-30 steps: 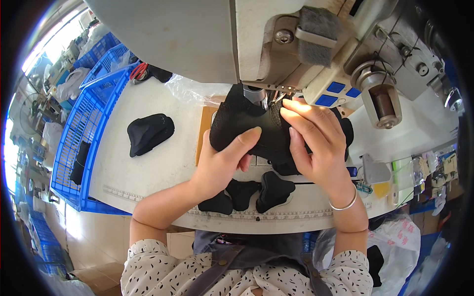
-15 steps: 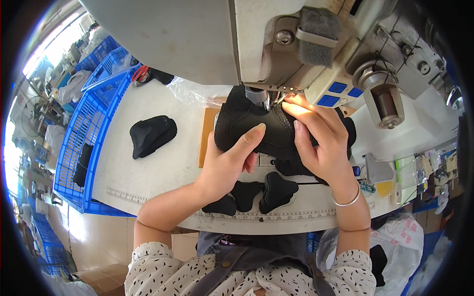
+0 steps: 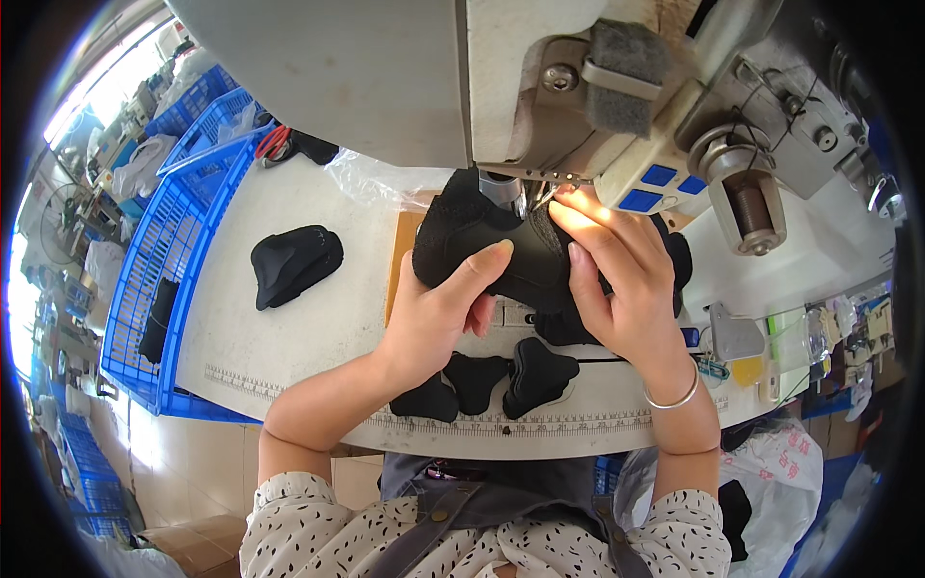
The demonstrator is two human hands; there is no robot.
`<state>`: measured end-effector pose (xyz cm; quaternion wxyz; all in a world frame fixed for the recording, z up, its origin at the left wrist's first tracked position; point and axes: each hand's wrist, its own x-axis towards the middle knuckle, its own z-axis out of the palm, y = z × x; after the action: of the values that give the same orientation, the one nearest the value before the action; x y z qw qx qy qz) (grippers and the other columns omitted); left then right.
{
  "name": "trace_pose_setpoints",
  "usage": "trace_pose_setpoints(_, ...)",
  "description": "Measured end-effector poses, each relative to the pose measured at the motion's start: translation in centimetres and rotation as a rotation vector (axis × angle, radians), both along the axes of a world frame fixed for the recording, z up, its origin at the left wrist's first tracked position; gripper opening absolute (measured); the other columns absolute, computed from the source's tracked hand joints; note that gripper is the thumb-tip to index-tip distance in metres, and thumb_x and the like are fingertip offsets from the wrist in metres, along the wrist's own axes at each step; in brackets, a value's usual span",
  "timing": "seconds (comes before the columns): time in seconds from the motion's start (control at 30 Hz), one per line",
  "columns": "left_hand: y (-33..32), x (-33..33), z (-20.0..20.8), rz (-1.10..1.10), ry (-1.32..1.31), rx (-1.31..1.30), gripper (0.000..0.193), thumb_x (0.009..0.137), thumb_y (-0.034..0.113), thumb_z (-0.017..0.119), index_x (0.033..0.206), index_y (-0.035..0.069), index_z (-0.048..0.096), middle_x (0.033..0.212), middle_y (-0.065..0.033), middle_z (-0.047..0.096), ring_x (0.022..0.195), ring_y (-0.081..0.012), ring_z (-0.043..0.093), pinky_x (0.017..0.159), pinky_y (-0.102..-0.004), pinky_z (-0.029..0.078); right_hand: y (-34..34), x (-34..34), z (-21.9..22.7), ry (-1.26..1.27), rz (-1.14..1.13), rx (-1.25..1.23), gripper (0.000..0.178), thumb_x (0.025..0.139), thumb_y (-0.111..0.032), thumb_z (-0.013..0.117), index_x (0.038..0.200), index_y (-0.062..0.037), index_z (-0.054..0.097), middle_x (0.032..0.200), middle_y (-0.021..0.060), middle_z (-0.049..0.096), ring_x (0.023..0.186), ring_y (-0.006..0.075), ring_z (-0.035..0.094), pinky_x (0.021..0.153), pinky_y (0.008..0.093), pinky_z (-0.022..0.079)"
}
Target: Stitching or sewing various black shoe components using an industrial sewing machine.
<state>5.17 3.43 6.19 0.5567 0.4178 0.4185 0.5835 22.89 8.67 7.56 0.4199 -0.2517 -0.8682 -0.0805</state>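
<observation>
A black moulded fabric pad (image 3: 496, 252) with a mesh-like border lies under the presser foot of a sewing machine (image 3: 337, 87). My left hand (image 3: 434, 313) grips its near left side, thumb on top and the other fingers mostly hidden beneath. With my right hand (image 3: 631, 279) I hold its right edge, the fingertips close beside the lit needle area (image 3: 538, 197). More black pieces (image 3: 564, 329) lie below and behind my right hand, partly covered. Near the table's front edge rest several smaller black pads (image 3: 540, 378).
Another black pad (image 3: 297, 265) sits on the white table (image 3: 241, 332) at left. Beyond it stands a blue plastic basket (image 3: 145, 299). Red-handled scissors (image 3: 275, 144) and clear plastic film (image 3: 376, 178) lie at the back. A thread spool (image 3: 750, 204) hangs at right.
The whole view has shifted slightly. Both hands keep the same hold, and the black pad has moved very little under the presser foot.
</observation>
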Motion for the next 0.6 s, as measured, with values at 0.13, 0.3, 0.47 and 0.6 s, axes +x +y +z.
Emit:
trace_pose_setpoints(0.13, 0.05, 0.07, 0.14, 0.023, -0.002, 0.005, 0.021, 0.083, 0.023, 0.060, 0.072, 0.005, 0.055, 0.055, 0.0019, 0.049, 0.042, -0.0052, 0.043, 0.039, -0.0203, 0.032, 0.10, -0.02, -0.16, 0.008, 0.004, 0.018, 0.027, 0.073, 0.002, 0.054, 0.099, 0.0009, 0.061, 0.101, 0.0132, 0.060, 0.087, 0.0262, 0.057, 0.076, 0.0317, 0.044)
trace_pose_setpoints(0.3, 0.23, -0.13, 0.33, 0.029, 0.007, -0.003, 0.021, 0.083, 0.023, 0.060, 0.073, 0.006, 0.054, 0.055, 0.0023, 0.048, 0.042, -0.0051, 0.043, 0.039, -0.0200, 0.032, 0.09, -0.07, -0.39, 0.006, -0.011, 0.021, 0.027, 0.073, 0.002, 0.054, 0.099, 0.0010, 0.060, 0.101, 0.0132, 0.060, 0.088, 0.0260, 0.057, 0.076, 0.0317, 0.044)
trace_pose_setpoints(0.47, 0.51, -0.43, 0.26, -0.003, 0.043, 0.050, 0.022, 0.084, 0.024, 0.059, 0.072, 0.007, 0.053, 0.052, 0.0019, 0.047, 0.042, -0.0047, 0.042, 0.038, -0.0202, 0.031, 0.15, -0.04, -0.41, 0.001, -0.019, 0.017, 0.027, 0.073, 0.002, 0.054, 0.099, 0.0011, 0.060, 0.102, 0.0129, 0.060, 0.087, 0.0258, 0.057, 0.075, 0.0316, 0.044)
trace_pose_setpoints(0.6, 0.62, -0.49, 0.28, 0.034, 0.075, 0.033, 0.022, 0.084, 0.025, 0.059, 0.071, 0.007, 0.053, 0.050, 0.0020, 0.046, 0.041, -0.0045, 0.041, 0.038, -0.0201, 0.030, 0.19, -0.03, -0.38, 0.010, -0.004, 0.041, 0.027, 0.073, 0.002, 0.054, 0.100, 0.0011, 0.060, 0.102, 0.0128, 0.059, 0.085, 0.0254, 0.057, 0.075, 0.0313, 0.044)
